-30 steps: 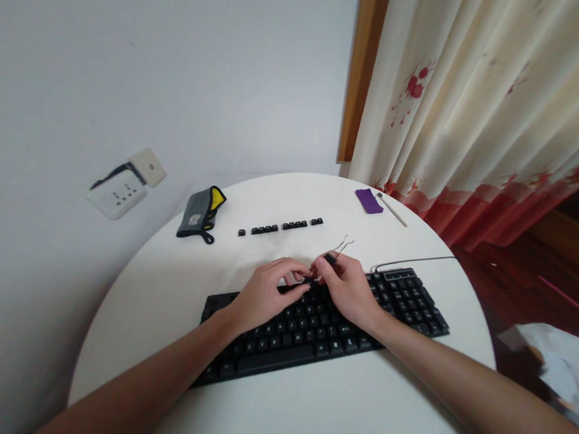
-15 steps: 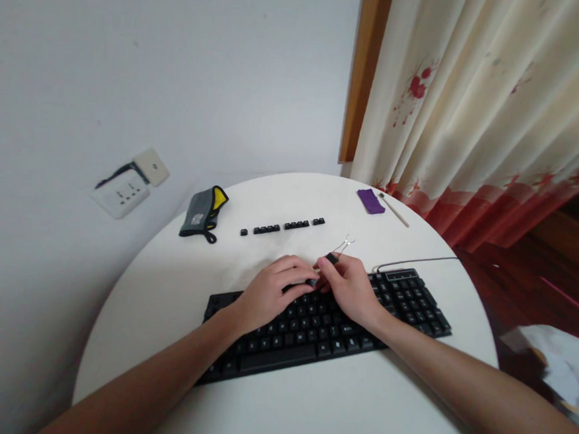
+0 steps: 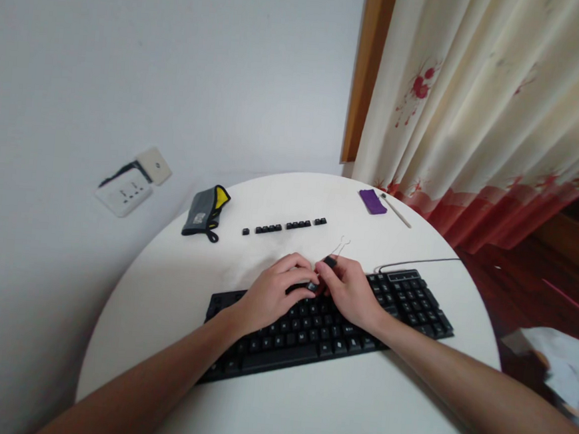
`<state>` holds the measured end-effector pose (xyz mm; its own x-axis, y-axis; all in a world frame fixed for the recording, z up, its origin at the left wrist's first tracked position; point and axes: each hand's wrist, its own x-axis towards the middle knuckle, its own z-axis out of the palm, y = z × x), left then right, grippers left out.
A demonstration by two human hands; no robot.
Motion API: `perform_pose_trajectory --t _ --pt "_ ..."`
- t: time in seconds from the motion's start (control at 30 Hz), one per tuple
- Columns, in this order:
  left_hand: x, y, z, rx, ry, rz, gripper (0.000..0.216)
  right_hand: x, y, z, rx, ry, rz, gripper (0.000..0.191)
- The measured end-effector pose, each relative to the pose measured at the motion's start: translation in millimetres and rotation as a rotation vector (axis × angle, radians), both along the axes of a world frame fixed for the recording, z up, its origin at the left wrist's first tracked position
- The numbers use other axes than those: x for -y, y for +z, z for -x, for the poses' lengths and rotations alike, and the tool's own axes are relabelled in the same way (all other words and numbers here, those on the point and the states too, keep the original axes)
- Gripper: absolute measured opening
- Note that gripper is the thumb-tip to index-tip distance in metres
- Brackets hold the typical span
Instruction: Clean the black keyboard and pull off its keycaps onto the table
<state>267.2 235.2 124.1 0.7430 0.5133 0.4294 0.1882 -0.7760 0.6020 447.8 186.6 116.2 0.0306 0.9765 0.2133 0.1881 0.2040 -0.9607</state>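
A black keyboard lies on the round white table. My left hand rests over its upper rows, fingers curled, thumb and forefinger pinching a small black keycap at the top edge. My right hand meets it there, closed around a wire keycap puller whose thin loops stick out past the fingers toward the table's far side. Beyond the hands, a row of several loose black keycaps sits on the table.
A grey and yellow pouch lies at the table's far left. A purple block and a thin stick lie at the far right near the curtain. The keyboard cable runs right. A wall socket is at left.
The hands have stayed together at the keyboard's top edge. The puller's wire loops shifted slightly in my right hand, and the view drifted a little.
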Motion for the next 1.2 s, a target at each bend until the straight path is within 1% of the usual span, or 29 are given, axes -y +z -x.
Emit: perform_pose_trajectory --t 0.13,0.23,0.3,0.4,0.5,0.63,0.83,1.03,1.2 --pt "-1 0.2 0 0.033 0.017 -0.005 0.009 -1 -0.2 -1 0.045 -0.045 0.032 0.033" --pt "-2 1.1 0 0.047 0.09 -0.006 0.011 -1 2.9 -4 0.114 -0.085 -0.031 0.028" --pt "-2 2.3 1 0.052 0.144 -0.003 0.015 -1 5.6 -6 0.103 -0.056 -0.08 0.022" --pt "-2 3.8 1 0.07 0.205 -0.011 0.02 0 9.1 -9 0.09 0.008 -0.116 0.023" --pt "-3 3.2 1 0.091 0.235 -0.019 0.023 1 12.8 -11 0.193 0.069 -0.151 0.021" --pt "-4 1.0 2 0.116 0.241 -0.005 0.024 2 18.1 -12 0.258 0.156 -0.119 0.016" --pt "-3 3.3 2 0.148 0.177 0.017 0.022 0 17.2 -14 0.259 0.209 -0.121 0.016" --pt "-3 3.6 2 0.136 0.179 0.03 0.025 -2 12.3 -14 0.254 0.207 -0.101 0.015" --pt "-3 2.4 3 0.191 0.187 0.08 0.031 -5 15.3 -21 0.284 0.156 -0.095 0.017"
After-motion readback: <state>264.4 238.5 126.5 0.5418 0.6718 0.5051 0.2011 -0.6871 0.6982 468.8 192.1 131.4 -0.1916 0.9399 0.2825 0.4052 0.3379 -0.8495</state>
